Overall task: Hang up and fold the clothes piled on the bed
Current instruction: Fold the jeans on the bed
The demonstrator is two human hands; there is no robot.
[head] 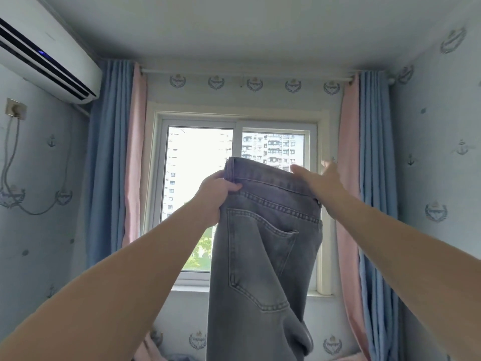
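Observation:
A pair of grey jeans (265, 246) hangs upright in front of the window, back pocket facing me, legs dropping out of the bottom of the view. My left hand (213, 194) grips the waistband at its left corner, thumb over the front. My right hand (320, 183) is at the right end of the waistband with its fingers stretched out straight and blurred; whether it touches the cloth is unclear. The bed and the pile of clothes are below the view.
A window (200, 178) with blue and pink curtains (114, 162) on both sides faces me. A white air conditioner (46, 56) is mounted high on the left wall. Pink fabric (151, 347) shows at the bottom edge.

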